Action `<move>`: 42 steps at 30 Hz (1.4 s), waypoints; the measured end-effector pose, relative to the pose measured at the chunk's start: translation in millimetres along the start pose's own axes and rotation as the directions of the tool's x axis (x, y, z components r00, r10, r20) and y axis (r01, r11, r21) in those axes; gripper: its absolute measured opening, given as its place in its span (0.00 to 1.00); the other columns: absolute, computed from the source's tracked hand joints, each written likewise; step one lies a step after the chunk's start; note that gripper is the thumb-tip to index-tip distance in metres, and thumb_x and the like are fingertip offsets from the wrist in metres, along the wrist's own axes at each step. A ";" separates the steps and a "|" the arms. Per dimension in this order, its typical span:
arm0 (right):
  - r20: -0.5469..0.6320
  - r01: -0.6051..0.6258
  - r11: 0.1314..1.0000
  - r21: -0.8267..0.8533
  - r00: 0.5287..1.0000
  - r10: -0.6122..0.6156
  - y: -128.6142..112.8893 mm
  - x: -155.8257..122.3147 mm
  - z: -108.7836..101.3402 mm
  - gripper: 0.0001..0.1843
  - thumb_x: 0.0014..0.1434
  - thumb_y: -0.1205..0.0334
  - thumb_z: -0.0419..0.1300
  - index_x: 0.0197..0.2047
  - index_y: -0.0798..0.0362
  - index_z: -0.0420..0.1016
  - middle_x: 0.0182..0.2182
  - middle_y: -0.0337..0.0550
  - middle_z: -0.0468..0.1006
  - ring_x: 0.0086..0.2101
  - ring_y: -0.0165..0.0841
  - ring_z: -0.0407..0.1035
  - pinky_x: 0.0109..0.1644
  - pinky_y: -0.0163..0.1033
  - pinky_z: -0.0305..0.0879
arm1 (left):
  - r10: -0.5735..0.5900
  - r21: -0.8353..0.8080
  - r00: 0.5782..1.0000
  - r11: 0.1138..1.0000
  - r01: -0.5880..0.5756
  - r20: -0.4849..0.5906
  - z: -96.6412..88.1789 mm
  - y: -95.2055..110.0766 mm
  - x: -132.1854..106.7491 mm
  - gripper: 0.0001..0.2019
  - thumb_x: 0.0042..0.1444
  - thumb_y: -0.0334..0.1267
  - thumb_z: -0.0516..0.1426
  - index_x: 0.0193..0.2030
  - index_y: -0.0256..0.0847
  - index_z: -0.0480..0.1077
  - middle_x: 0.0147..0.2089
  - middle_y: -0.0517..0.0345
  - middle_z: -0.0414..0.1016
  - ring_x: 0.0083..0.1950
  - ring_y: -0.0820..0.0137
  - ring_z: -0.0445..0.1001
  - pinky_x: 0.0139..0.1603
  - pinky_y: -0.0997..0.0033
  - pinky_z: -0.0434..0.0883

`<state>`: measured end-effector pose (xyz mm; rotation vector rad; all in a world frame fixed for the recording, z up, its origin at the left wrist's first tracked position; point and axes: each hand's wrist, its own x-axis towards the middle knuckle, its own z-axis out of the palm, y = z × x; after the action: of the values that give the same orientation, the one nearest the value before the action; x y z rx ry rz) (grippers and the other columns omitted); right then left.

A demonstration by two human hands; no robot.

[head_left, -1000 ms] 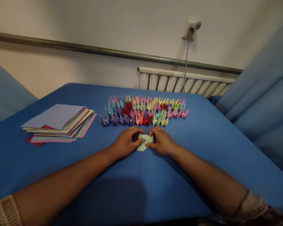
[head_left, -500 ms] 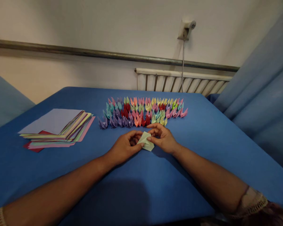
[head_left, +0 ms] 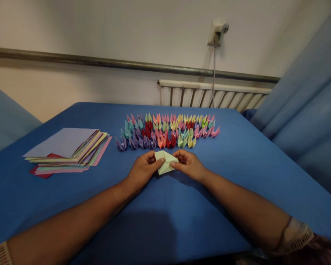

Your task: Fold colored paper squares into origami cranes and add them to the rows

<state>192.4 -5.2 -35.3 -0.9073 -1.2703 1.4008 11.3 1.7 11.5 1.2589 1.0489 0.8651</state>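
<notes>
A small piece of pale green folded paper is held between my two hands, just above the blue tablecloth. My left hand pinches its left side, thumb lying on the top face. At the right corner, my right hand grips the paper between thumb and fingers. The fingers behind the paper are partly hidden. Right beyond my hands stand rows of small folded paper cranes in purple, red, pink, yellow, green and blue.
To the left lies an uneven stack of coloured paper sheets, a lilac one on top. The blue-covered table reaches back toward a wall with a metal rail, a white radiator and a socket with a cord. Blue curtains hang at right.
The green paper has turned and now shows a broader, flatter face, slightly further left. My left hand has shifted a little left, and my right fingers have curled in behind the paper.
</notes>
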 end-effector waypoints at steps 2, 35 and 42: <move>-0.002 -0.010 1.000 0.028 1.000 0.011 0.9 1.6 -1.3 0.18 0.45 0.53 0.72 0.33 0.52 0.71 0.26 0.35 0.76 0.26 0.28 0.69 0.34 0.37 0.67 | -0.013 -0.011 1.000 1.000 0.013 -0.001 0.3 -0.2 -0.3 0.15 0.46 0.45 0.65 0.36 0.36 0.70 0.29 0.60 0.74 0.29 0.73 0.69 0.31 0.75 0.66; -0.120 -0.004 0.996 -0.086 0.993 -0.007 -0.4 1.3 0.2 0.17 0.52 0.47 0.65 0.30 0.51 0.69 0.22 0.33 0.73 0.21 0.26 0.66 0.24 0.33 0.64 | 0.057 -0.027 0.997 0.998 -0.058 -0.044 -1.3 -5.8 1.3 0.26 0.48 0.40 0.66 0.54 0.38 0.70 0.34 0.59 0.76 0.29 0.73 0.73 0.27 0.76 0.71; -0.133 -0.047 0.996 -0.078 0.990 0.036 -9.8 0.4 -2.5 0.22 0.51 0.40 0.65 0.28 0.52 0.70 0.16 0.31 0.70 0.16 0.25 0.63 0.20 0.31 0.58 | 0.180 0.231 0.982 0.954 -0.189 0.061 -2.1 -3.8 -3.6 0.15 0.48 0.41 0.65 0.43 0.39 0.77 0.42 0.53 0.78 0.41 0.65 0.76 0.42 0.67 0.73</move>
<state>196.5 -4.7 -26.1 -1.0690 -1.2215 1.3070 8.0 -1.5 8.2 1.5881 1.0359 0.8706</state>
